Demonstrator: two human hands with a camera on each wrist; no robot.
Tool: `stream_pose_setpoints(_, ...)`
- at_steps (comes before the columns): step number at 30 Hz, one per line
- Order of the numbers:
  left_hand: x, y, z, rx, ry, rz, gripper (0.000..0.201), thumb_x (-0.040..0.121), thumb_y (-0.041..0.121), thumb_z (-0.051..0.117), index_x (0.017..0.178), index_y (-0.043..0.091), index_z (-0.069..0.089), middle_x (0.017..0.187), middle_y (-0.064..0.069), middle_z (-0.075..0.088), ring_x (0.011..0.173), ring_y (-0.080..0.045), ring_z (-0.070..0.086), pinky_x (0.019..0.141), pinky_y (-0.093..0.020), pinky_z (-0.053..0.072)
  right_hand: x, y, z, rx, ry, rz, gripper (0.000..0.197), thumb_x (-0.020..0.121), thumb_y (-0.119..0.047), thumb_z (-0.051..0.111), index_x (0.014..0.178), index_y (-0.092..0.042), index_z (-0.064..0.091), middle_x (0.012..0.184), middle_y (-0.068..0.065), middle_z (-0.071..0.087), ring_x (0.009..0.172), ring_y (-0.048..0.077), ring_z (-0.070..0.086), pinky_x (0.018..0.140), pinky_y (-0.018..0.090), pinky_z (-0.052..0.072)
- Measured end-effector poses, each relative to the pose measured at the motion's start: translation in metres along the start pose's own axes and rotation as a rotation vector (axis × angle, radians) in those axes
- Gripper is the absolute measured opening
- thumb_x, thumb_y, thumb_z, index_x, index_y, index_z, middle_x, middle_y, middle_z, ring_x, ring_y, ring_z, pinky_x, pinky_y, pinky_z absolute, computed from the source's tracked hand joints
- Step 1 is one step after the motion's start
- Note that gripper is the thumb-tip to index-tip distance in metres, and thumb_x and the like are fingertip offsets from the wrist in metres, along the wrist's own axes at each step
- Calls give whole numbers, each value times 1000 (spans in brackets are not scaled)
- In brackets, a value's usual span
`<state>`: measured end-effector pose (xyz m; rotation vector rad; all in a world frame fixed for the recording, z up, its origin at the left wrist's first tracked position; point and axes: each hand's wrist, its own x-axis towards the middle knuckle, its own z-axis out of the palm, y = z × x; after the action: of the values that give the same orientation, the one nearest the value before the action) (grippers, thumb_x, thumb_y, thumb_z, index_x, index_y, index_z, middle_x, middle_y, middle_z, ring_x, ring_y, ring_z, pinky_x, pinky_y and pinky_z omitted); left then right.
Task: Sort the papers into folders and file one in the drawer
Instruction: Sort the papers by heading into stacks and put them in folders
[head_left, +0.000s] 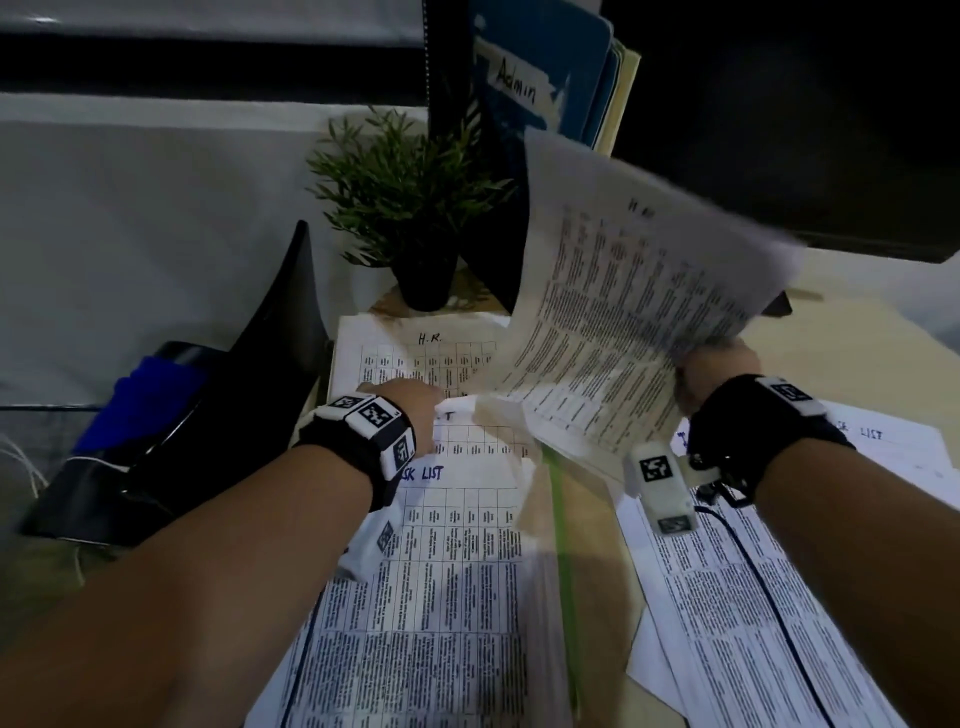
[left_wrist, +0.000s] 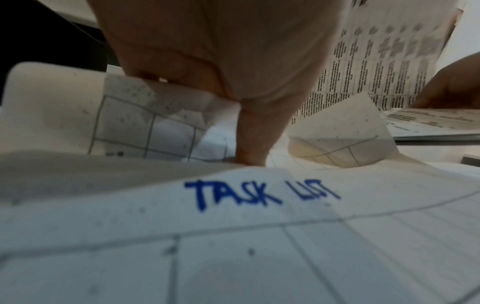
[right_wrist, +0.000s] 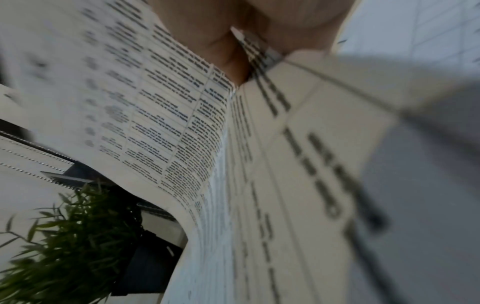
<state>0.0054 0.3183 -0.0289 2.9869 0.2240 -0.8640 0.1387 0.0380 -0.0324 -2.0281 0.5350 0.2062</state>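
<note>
Papers spread across desk (head_left: 857, 364): "Task List" sheets (head_left: 457, 561) in front, "H.R." sheet (head_left: 415, 353) behind, blurred printed sheets (head_left: 634, 322) lifted in air, gripped at lower edge by right hand (head_left: 711, 374). Left hand (head_left: 410, 400) pinching folded sheet corner (left_wrist: 145, 107). Sorting step underway, by the look of it. Next, likely: matching raised sheets to a labelled folder, perhaps blue "Admin" folder (head_left: 545, 67) upright behind potted plant (head_left: 410, 197).
</note>
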Motion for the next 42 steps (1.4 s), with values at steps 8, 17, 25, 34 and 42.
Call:
stream_pose_setpoints(8, -4, 4, -2, -14, 15, -7, 24, 86, 35, 63, 103, 20, 55, 97, 3, 59, 94, -20, 56, 89, -38, 38, -6, 17, -11, -114, 21, -53, 13, 88, -13, 55, 99, -19, 50, 96, 8, 56, 77, 22, 54, 76, 39, 54)
stream_pose_setpoints(17, -4, 5, -2, -34, 28, 31, 35, 84, 31, 67, 112, 13, 55, 111, -5, 61, 102, -24, 58, 81, -30, 46, -9, 16, -23, 250, 126, -31, 29, 92, -2, 48, 118, -10, 57, 95, 8, 56, 84, 30, 55, 81, 37, 47)
stream_pose_setpoints(25, -7, 9, -8, -3, -33, 53, 21, 92, 26, 57, 111, 18, 53, 104, -8, 57, 88, -20, 51, 72, -25, 36, -13, 6, -24, 387, 168, -99, 30, 92, -2, 50, 121, -9, 57, 96, 4, 56, 86, 25, 55, 80, 30, 45)
stream_pose_setpoints(34, -8, 5, -4, -67, 33, 22, 30, 85, 32, 62, 110, 20, 52, 103, -1, 62, 93, -22, 58, 78, -31, 47, -12, 10, -18, 433, 107, -113, 34, 90, 1, 47, 120, -10, 58, 103, 4, 63, 86, 25, 61, 75, 32, 50)
stream_pose_setpoints(42, -6, 14, -11, -1, -70, 32, 26, 89, 20, 60, 113, 10, 54, 110, -8, 58, 99, -24, 57, 80, -27, 43, -9, 10, -15, 376, 91, -174, 33, 87, 1, 48, 108, -20, 61, 92, -1, 65, 77, 23, 63, 74, 38, 54)
